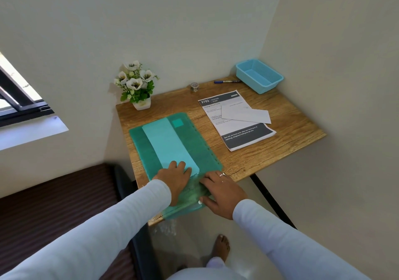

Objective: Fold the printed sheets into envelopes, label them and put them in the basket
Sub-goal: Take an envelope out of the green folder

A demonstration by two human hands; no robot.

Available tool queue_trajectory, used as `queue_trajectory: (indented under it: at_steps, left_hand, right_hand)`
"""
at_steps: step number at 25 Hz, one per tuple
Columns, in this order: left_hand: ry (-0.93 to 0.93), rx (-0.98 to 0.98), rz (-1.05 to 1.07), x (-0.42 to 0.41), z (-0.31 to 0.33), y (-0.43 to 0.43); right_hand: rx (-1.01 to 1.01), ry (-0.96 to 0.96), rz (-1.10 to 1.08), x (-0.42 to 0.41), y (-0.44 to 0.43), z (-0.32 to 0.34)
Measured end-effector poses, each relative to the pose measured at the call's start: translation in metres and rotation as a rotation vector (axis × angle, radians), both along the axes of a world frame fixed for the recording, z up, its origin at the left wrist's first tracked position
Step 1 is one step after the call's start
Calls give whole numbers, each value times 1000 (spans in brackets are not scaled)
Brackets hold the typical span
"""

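**Folder in hand, no sheet being folded yet**

Your left hand [174, 178] lies flat, fingers straight, pressing on the near end of the green folder [194, 141]. Your right hand [220, 191] sits at the folder's near edge with fingers on top and thumb spread toward the rim. Whether it pinches that edge or only rests on it, the view does not show.

The printed sheets [244, 137] lie in a stack to the right of the folder, untouched by either hand, with a folded white piece [248, 114] lying across them (it may be a finished envelope, but no label can be read). The basket [262, 88] stands at the far right corner and nothing shows inside it. So you appear to be early in the task, opening or steadying the folder rather than folding.

Next, you will likely need to lift the cover with one hand while the other holds the folder down, since its near end overhangs the table [280, 124] and could slide.

The pale sheet [168, 143] is seen only through the tinted cover, so its print is unreadable. Your right palm hides the folder's near corner. The pen [226, 81] and tape roll [194, 86] lie well apart from both hands.
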State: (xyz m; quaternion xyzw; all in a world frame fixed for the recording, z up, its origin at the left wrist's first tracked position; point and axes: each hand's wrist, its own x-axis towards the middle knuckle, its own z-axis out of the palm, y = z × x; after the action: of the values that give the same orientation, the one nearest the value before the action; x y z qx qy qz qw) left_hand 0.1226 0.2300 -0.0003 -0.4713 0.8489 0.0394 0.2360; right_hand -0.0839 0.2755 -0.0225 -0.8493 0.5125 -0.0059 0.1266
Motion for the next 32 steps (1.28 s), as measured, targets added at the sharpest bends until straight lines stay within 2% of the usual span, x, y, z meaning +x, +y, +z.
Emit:
queue_trajectory:
  at_steps: [3, 11, 15, 21, 32]
  left_hand:
    - [8, -86, 11, -3, -11, 8]
    - [399, -112, 218, 24, -18, 0]
    - [544, -121, 330, 29, -17, -6]
    - [625, -152, 402, 32, -18, -8]
    - [641, -168, 399, 32, -24, -13]
  right_hand:
    - [13, 4, 7, -1, -1, 0]
    - [-34, 59, 66, 9, 4, -2]
    - [-13, 7, 57, 27, 0, -3]
    - [-17, 20, -72, 42, -18, -2]
    - [-13, 80, -2, 36, -17, 0]
